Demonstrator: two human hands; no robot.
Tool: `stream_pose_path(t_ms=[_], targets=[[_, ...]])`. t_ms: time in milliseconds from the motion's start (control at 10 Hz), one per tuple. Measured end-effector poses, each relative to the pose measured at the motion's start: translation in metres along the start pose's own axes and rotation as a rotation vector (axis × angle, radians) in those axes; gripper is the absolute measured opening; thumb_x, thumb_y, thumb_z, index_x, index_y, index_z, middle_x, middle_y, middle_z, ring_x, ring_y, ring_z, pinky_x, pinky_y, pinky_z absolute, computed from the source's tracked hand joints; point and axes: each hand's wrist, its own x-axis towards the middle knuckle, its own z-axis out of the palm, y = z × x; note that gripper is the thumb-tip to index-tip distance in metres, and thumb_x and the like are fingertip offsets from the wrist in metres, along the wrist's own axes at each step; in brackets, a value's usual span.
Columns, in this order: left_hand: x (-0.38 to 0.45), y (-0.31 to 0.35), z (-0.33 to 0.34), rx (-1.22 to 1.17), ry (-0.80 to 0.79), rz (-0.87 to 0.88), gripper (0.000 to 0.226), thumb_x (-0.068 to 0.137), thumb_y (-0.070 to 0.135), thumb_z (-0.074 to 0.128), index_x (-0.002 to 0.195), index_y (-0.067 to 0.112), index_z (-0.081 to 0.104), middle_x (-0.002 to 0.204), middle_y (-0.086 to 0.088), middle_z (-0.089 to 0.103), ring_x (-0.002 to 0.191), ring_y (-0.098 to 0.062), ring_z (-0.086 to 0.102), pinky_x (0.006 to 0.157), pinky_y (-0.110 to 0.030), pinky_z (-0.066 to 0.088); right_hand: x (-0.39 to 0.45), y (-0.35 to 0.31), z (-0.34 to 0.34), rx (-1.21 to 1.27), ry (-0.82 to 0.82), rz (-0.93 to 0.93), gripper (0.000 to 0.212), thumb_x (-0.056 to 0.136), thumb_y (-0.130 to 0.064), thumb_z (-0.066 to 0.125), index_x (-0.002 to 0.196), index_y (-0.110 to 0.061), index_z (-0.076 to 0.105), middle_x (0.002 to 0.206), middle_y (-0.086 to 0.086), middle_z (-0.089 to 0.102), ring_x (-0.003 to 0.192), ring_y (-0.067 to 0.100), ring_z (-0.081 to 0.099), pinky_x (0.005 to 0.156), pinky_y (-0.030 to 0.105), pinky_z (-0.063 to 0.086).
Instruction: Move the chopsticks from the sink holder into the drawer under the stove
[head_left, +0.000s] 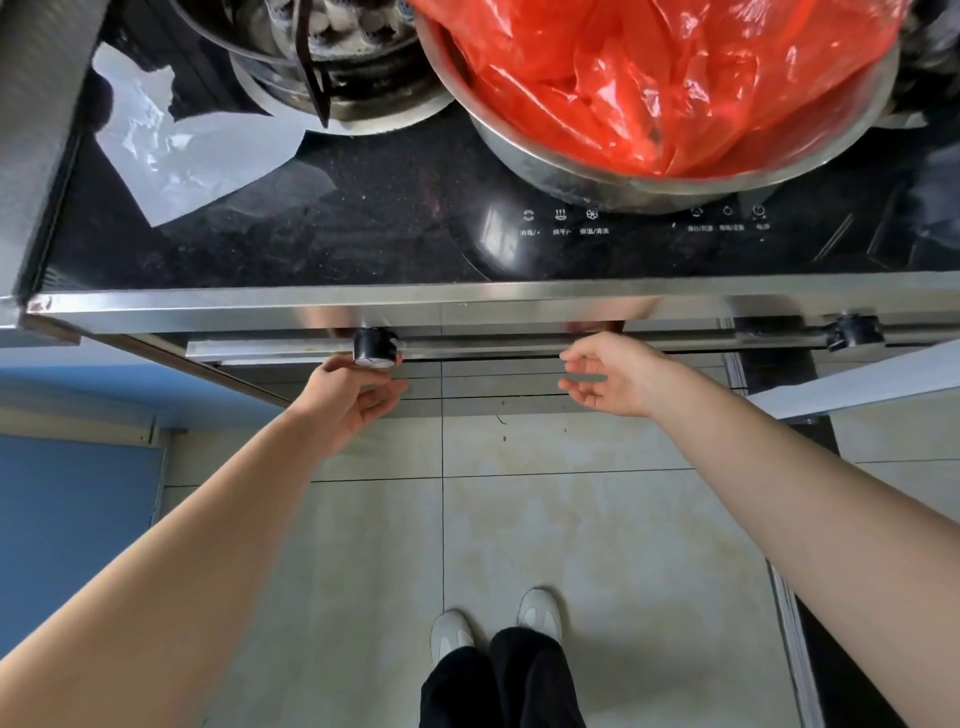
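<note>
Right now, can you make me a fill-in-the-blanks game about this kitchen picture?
1. The plastic bag in the metal bowl on the stove is coloured ____.
2. Both hands reach below the stove's front edge, and the left hand is right under a black ____.
3. The right hand holds ____; its fingers are open.
4. On the floor the person's shoes are coloured ____.

Missing words: red; knob; nothing; white

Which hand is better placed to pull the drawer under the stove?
Right, probably. The right hand hangs open and empty below the drawer's front edge, with bare edge beside it. The left hand sits at the black knob.
</note>
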Motion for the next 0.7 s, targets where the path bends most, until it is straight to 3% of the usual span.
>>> stream_pose_path(t_ms=[100,200,300,400,500,600,700], targets=[[-0.002,-0.004,-0.002,0.092,0.053,0.037,0.026,0.095,0.000,0.057,0.118,0.012,0.055,0.120,-0.004,0.069,0.084,-0.026,0.072,0.079,-0.035,0.058,-0.004,0.002,0.001,0.010,-0.005,-0.035,0.007,0.088,-0.006,0.056,0.095,-0.008,0.057,0.095,0.010,0.058,0.080,0.027,0.065,0.070,0.032,0.053],[-0.007,-0.011,-0.004,0.269,0.086,0.092,0.021,0.097,0.002,0.053,0.103,0.023,0.052,0.117,-0.004,0.069,0.077,-0.025,0.071,0.081,-0.035,0.056,-0.009,0.005,0.001,-0.033,0.054,-0.135,0.029,0.090,-0.007,0.054,0.118,-0.001,0.051,0.111,0.020,0.062,0.094,0.033,0.066,0.080,0.037,0.054],[-0.019,-0.015,-0.006,0.311,0.064,0.102,0.030,0.098,0.002,0.051,0.117,0.026,0.052,0.102,-0.004,0.073,0.072,-0.022,0.073,0.082,-0.036,0.058,-0.021,0.015,0.001,-0.095,0.111,-0.191,0.032,0.092,-0.010,0.051,0.122,-0.002,0.047,0.116,0.024,0.062,0.101,0.038,0.065,0.081,0.039,0.054],[-0.040,-0.014,-0.003,0.337,0.052,0.116,0.032,0.098,0.000,0.050,0.120,0.023,0.055,0.091,-0.002,0.073,0.062,-0.015,0.074,0.078,-0.033,0.058,-0.041,0.033,0.002,-0.347,0.169,-0.262,0.007,0.086,-0.006,0.048,0.082,-0.011,0.050,0.073,0.012,0.054,0.060,0.027,0.055,0.058,0.027,0.041],[-0.073,-0.020,0.002,0.355,0.075,0.144,0.031,0.097,-0.003,0.046,0.119,0.017,0.055,0.091,-0.008,0.071,0.047,-0.008,0.068,0.065,-0.028,0.055,-0.061,0.058,-0.001,-0.620,0.277,-0.386,0.014,0.086,-0.012,0.049,0.093,-0.022,0.043,0.077,0.005,0.047,0.071,0.025,0.045,0.054,0.026,0.030],[-0.111,-0.036,0.001,0.440,0.065,0.172,0.031,0.097,-0.004,0.041,0.121,0.007,0.057,0.097,-0.014,0.067,0.050,-0.014,0.067,0.065,-0.028,0.050,-0.092,0.087,-0.003,-0.585,0.332,-0.429,0.029,0.089,-0.016,0.051,0.117,-0.019,0.051,0.091,0.002,0.057,0.086,0.024,0.050,0.062,0.027,0.036],[-0.143,-0.057,0.005,0.486,0.081,0.210,0.032,0.096,0.000,0.041,0.120,0.005,0.062,0.086,-0.006,0.070,0.063,-0.022,0.065,0.074,-0.033,0.052,-0.122,0.117,-0.007,-0.547,0.345,-0.452,0.040,0.091,-0.017,0.051,0.130,-0.008,0.049,0.102,0.003,0.058,0.088,0.019,0.050,0.071,0.024,0.036]])
